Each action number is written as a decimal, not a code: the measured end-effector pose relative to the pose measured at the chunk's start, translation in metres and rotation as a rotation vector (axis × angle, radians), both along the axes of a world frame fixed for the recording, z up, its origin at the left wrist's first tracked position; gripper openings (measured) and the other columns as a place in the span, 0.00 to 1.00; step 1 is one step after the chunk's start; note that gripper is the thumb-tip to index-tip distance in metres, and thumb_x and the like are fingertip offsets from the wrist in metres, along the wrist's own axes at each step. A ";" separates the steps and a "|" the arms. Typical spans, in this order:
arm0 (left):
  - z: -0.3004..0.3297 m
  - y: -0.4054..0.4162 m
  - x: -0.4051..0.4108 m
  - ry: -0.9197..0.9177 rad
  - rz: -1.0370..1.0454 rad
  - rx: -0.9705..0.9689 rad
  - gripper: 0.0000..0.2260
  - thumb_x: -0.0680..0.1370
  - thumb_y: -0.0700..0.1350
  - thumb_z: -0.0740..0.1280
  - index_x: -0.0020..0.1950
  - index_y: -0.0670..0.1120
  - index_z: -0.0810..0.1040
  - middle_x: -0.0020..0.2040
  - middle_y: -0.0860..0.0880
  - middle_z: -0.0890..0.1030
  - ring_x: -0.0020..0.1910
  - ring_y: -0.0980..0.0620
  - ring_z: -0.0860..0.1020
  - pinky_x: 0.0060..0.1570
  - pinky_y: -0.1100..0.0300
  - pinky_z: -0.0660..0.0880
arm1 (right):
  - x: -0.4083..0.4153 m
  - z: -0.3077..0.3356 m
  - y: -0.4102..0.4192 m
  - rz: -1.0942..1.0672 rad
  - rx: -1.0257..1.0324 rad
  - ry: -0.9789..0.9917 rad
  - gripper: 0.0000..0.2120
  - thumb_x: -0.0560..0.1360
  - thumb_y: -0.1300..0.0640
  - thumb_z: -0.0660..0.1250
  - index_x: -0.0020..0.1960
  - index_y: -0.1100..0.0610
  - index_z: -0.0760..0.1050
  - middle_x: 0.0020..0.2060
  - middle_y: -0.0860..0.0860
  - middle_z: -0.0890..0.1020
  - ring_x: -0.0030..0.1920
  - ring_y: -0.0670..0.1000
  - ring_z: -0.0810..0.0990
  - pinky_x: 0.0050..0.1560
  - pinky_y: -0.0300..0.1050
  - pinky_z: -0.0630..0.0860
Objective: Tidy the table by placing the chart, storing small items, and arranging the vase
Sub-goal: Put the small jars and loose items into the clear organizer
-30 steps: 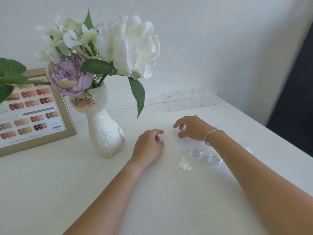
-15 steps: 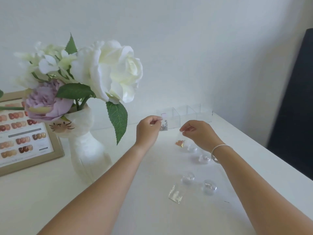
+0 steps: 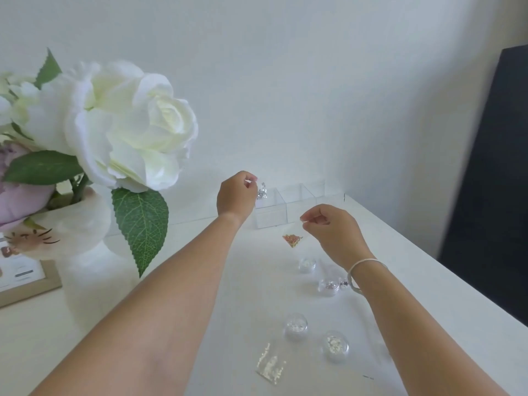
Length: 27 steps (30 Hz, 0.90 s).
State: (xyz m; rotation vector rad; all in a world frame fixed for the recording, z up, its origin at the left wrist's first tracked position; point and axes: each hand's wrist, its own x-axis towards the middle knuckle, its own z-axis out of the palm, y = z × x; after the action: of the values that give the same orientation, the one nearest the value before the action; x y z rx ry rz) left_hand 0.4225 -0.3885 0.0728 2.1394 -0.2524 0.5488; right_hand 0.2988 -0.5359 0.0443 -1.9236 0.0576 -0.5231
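My left hand [image 3: 235, 195] pinches a small clear bag of silver bits [image 3: 261, 192] and holds it over the nearest compartment of a clear three-part box [image 3: 271, 217] by the wall. My right hand [image 3: 331, 227] pinches the top of a clear bag of orange-pink bits [image 3: 293, 240] that hangs just in front of the box. Several small clear jars [image 3: 295, 325] and a flat clear bag [image 3: 270, 364] lie on the white table [image 3: 243, 295]. The white cat-face vase [image 3: 71, 232] with flowers stands at left, the framed nail chart [image 3: 25, 278] behind it.
A white wall runs behind the table. A dark panel [image 3: 491, 195] stands past the table's right edge. A large green leaf [image 3: 140, 221] hangs from the bouquet toward my left forearm.
Both hands rose from the table, each with a small bag, and moved toward the clear box. The left bag now hangs over the nearest compartment. The view has shifted right.
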 end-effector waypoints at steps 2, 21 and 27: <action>-0.002 -0.003 0.004 0.018 0.009 0.005 0.11 0.75 0.41 0.59 0.52 0.46 0.79 0.49 0.47 0.81 0.39 0.51 0.75 0.39 0.61 0.68 | 0.001 -0.002 0.000 0.000 -0.008 0.004 0.11 0.72 0.63 0.64 0.37 0.49 0.75 0.32 0.43 0.76 0.32 0.44 0.72 0.26 0.23 0.66; -0.038 0.005 -0.068 -0.030 -0.183 0.051 0.12 0.77 0.44 0.62 0.59 0.48 0.78 0.60 0.49 0.78 0.59 0.49 0.73 0.58 0.61 0.69 | 0.001 0.000 -0.006 -0.044 -0.053 0.000 0.07 0.72 0.63 0.64 0.41 0.53 0.77 0.33 0.45 0.76 0.33 0.43 0.72 0.25 0.23 0.65; -0.039 0.041 -0.140 0.104 -0.330 0.042 0.07 0.75 0.45 0.65 0.49 0.56 0.80 0.46 0.61 0.78 0.45 0.58 0.76 0.39 0.80 0.66 | -0.009 0.005 -0.001 -0.053 -0.068 -0.005 0.06 0.72 0.63 0.64 0.42 0.54 0.77 0.32 0.44 0.75 0.32 0.43 0.71 0.25 0.23 0.65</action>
State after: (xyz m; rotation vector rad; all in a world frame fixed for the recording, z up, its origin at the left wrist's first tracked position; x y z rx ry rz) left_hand 0.2827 -0.3471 0.0334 2.1012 -0.5507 0.2419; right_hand 0.2900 -0.5373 0.0492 -1.9912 0.0892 -0.5717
